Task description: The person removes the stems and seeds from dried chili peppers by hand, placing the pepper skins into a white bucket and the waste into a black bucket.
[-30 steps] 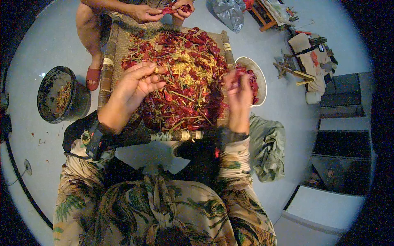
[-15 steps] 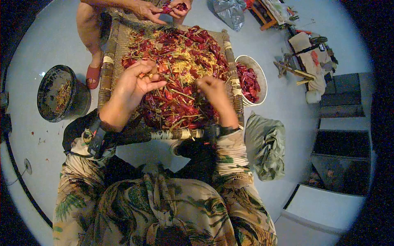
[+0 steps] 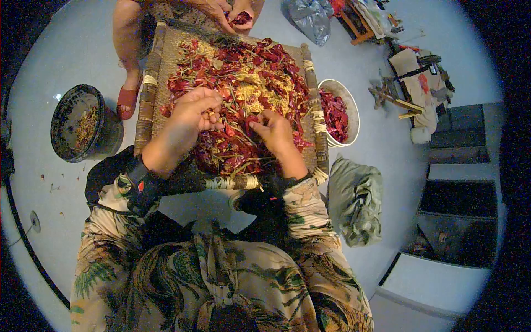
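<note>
Dried red chilies [image 3: 238, 160], loose yellow seeds [image 3: 254, 88] and thin stems lie heaped on a woven-top wooden frame [image 3: 148, 99] in front of me. My left hand [image 3: 196, 113] is over the near left part of the heap, its fingers curled in; what they hold is hidden. To its right, my right hand [image 3: 272, 133] pinches a red dried chili [image 3: 251, 119] between thumb and fingertips. The two hands are a short way apart, just above the pile.
Left of the frame stands a black bucket [image 3: 113, 133] with stems in it. A white bucket [image 3: 355, 119] of red chilies is at the right, near a crumpled green-grey sack [image 3: 357, 202]. Across sits another person, whose hands [image 3: 235, 16] hold dark red chilies.
My right hand has moved left and closer to my left hand, and a red chili now shows in its fingers. My left hand's fingers have curled in more. The other person's hands moved slightly up.
</note>
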The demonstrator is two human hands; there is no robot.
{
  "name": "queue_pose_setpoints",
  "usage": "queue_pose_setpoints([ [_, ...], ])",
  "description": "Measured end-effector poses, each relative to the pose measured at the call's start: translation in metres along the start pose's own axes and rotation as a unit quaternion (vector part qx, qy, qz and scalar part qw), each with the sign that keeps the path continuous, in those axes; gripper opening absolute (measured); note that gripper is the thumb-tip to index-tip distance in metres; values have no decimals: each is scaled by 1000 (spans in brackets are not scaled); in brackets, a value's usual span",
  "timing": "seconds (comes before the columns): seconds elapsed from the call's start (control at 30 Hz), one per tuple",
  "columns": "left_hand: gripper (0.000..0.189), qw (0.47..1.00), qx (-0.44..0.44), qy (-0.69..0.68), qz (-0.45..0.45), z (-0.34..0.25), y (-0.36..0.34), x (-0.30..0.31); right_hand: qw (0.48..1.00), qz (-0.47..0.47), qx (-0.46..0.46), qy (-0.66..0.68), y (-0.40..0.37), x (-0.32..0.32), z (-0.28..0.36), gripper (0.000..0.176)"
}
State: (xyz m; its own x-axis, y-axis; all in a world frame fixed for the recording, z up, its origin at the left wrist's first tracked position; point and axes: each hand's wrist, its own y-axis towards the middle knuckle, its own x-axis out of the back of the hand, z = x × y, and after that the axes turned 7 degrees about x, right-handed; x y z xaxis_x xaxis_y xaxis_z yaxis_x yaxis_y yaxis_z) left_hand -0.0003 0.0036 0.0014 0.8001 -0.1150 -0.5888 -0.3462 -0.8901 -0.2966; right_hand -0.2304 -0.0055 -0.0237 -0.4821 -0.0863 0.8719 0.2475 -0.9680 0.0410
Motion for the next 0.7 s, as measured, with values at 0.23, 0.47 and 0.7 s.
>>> queue_pose_setpoints([
  [0.23,11,987,-35,156,2,13,3,-9,976,-82,128,154,-4,21,26,18],
  [0.47,11,945,-119,305,-17,13,-2,-27,958,-91,221,157,-8,27,35,19],
  [0.7,9,911,-170,374,-21,12,-6,-27,959,-112,233,118,-11,25,39,19],
])
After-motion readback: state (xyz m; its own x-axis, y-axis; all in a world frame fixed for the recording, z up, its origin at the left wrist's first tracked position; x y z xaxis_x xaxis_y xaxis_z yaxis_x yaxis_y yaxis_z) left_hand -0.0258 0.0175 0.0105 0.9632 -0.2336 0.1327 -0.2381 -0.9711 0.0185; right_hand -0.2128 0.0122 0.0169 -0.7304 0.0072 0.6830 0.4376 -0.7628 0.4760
